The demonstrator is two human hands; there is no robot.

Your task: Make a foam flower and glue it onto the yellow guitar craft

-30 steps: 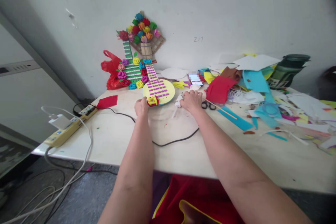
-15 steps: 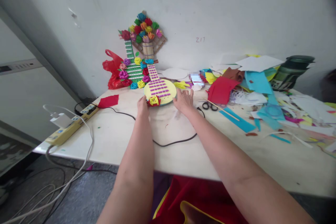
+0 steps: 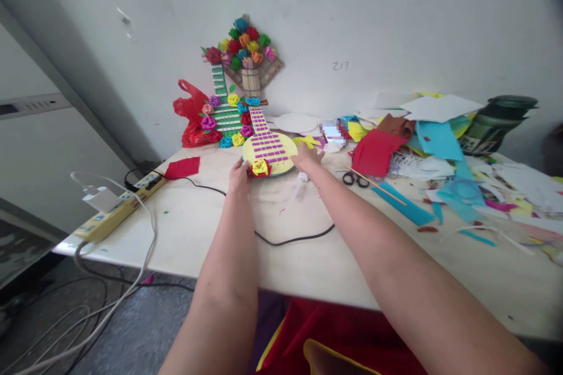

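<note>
A round yellow guitar-shaped craft [image 3: 281, 146] with purple strips leans back at the middle of the table. A yellow paper flower with red edges [image 3: 260, 168] sits at its lower left. My left hand [image 3: 240, 176] grips the craft's left edge beside this flower. At the right edge, my right hand [image 3: 308, 157] has its fingers spread, reaching over beside the rim and near a yellow paper piece [image 3: 308, 141]. A small white and clear object [image 3: 301, 183] lies below my right hand.
Green guitar craft [image 3: 229, 119], flower basket [image 3: 251, 82] and red bag [image 3: 191, 114] stand behind. Scissors [image 3: 355, 179], a stick, blue paper, red paper [image 3: 377, 151], a phone [image 3: 333, 133] and a dark green bottle [image 3: 499, 124] lie right. A power strip [image 3: 118, 206] and cables are left.
My right hand has shifted slightly forward over the craft's right side, and the small white object below it now shows. My left hand stays at the left edge.
</note>
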